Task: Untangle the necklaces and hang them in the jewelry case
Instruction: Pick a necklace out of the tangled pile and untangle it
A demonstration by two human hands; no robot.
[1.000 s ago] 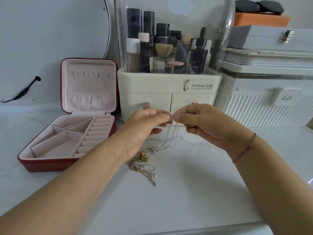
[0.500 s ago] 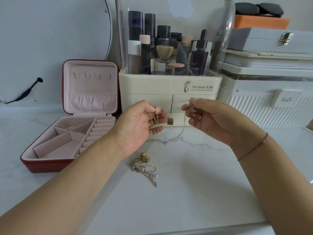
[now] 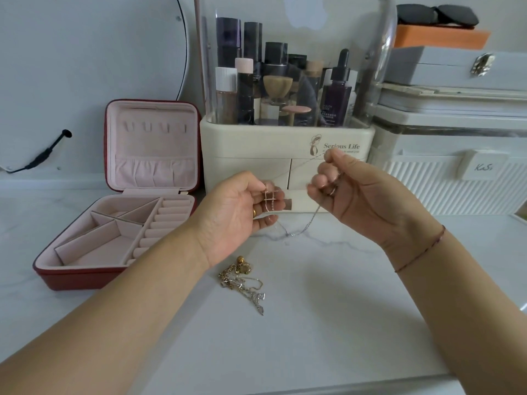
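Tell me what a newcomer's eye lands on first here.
The left hand and right hand at centre, holding a thin silver necklace between them above the counter. Just below lies a tangled pile of chains; the red jewelry case sits open at left.

fine metal chain (image 3: pixel 309 223), velvety case lining (image 3: pixel 94 249)

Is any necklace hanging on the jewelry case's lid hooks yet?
No: the lid hooks are bare, the left hand and right hand hold a silver chain, the tangled necklaces lie on the counter.
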